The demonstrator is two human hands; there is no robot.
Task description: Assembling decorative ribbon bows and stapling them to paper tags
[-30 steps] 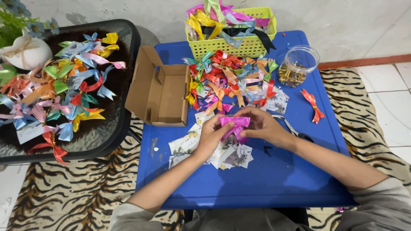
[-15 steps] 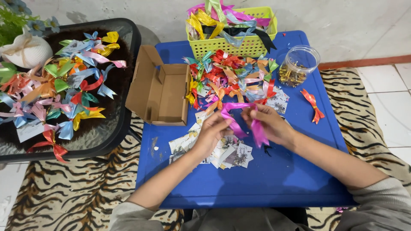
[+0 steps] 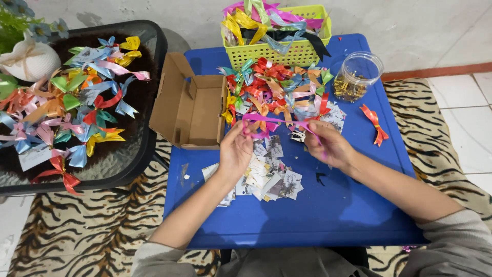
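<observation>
Stretching a pink ribbon point(image 3: 279, 121) between pinching left hand point(image 3: 234, 152) and right hand point(image 3: 330, 146), bow was not yet formed; many finished bows point(image 3: 77, 102) lay far left.

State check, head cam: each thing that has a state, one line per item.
pink ribbon: pulled straight between both hands
left hand: pinching one ribbon end
right hand: gripping the other end
cardboard box: open, empty
plastic jar: lid off, gold bits inside
yellow basket: heaped with ribbons
orange bow: tied, lying apart on blue table
</observation>
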